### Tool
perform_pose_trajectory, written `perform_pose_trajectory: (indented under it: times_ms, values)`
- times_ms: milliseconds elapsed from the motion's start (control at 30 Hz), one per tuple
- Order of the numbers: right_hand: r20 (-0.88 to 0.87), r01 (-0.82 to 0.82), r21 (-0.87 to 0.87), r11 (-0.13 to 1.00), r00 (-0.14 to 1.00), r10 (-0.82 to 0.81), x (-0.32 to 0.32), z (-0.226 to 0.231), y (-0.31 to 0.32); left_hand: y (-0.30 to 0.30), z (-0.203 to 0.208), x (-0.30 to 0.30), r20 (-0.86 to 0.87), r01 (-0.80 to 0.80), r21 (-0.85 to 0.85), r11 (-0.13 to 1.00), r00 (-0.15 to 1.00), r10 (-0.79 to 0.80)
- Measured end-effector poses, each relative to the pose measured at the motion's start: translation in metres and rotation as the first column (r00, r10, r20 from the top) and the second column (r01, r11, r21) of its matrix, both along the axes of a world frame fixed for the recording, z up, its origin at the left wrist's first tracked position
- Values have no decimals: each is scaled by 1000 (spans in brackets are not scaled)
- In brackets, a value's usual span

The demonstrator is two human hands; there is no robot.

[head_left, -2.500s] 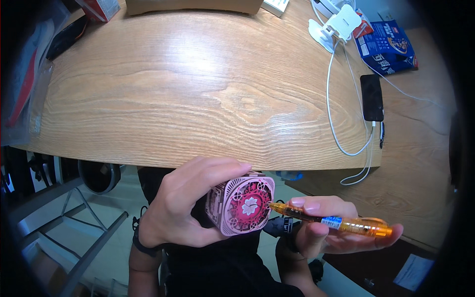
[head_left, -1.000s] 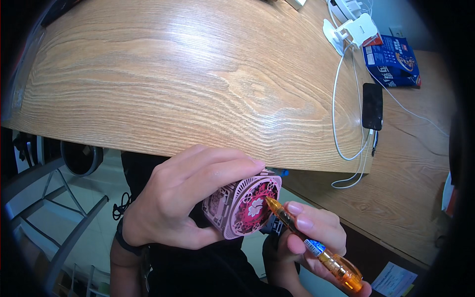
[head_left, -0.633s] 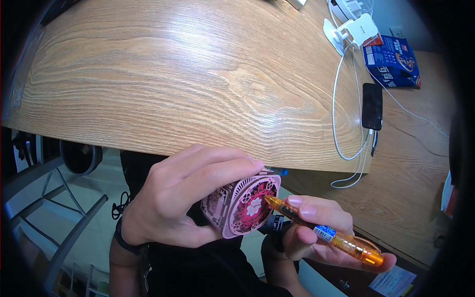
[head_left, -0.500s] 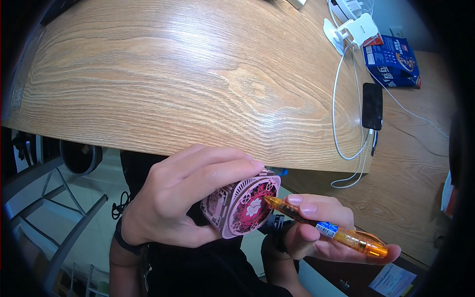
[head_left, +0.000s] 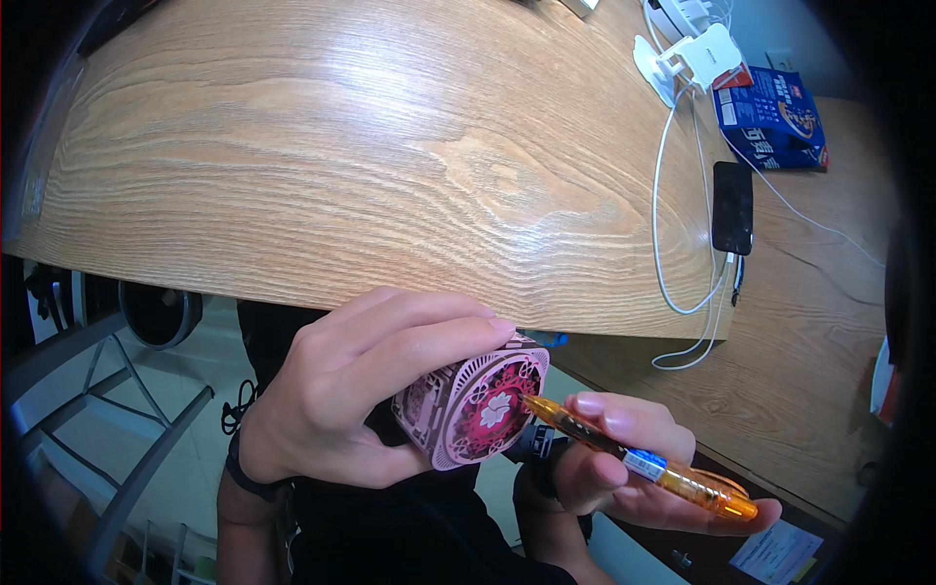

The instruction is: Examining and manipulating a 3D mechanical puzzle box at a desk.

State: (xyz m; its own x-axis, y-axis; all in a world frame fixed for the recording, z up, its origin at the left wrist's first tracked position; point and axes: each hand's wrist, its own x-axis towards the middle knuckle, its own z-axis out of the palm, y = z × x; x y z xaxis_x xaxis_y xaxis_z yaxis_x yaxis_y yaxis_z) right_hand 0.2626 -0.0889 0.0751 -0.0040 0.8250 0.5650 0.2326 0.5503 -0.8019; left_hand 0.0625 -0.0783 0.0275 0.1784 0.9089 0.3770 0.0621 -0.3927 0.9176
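Observation:
My left hand (head_left: 356, 380) is wrapped round a small pink and dark box-shaped thing (head_left: 495, 408), gripping it from the left by its sides. Its round red face, with a pale flower shape in the centre, is turned to the right. In my right hand (head_left: 634, 448) is a translucent orange pen (head_left: 682, 486) with a blue and white label. The pen's tip is at the right part of the round face; whether it touches cannot be told. The far sides of the box are hidden under my left fingers.
A wooden desk (head_left: 322, 175) spans the area ahead. A black phone (head_left: 733, 210) with white cables (head_left: 659, 234), a white stand (head_left: 704, 58) and a blue packet (head_left: 770, 117) are at the right. A grey metal-framed chair (head_left: 146, 458) stands lower left.
The box and my left hand have shifted very slightly left. My right hand and the pen have moved slightly left and down, the tip staying at the round face.

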Motion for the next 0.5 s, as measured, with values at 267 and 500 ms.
perform_pose_trajectory:
  times_ms: [267,500]
  values:
    - [-39,229,251,941,973,-226,4,-9,15,3,-4,-3,-45,2,79,997,999,1]
    - [-119,79,55,995,990,-72,27,-8,32,0,0,-1,19,6,21,1000,1000,-6]
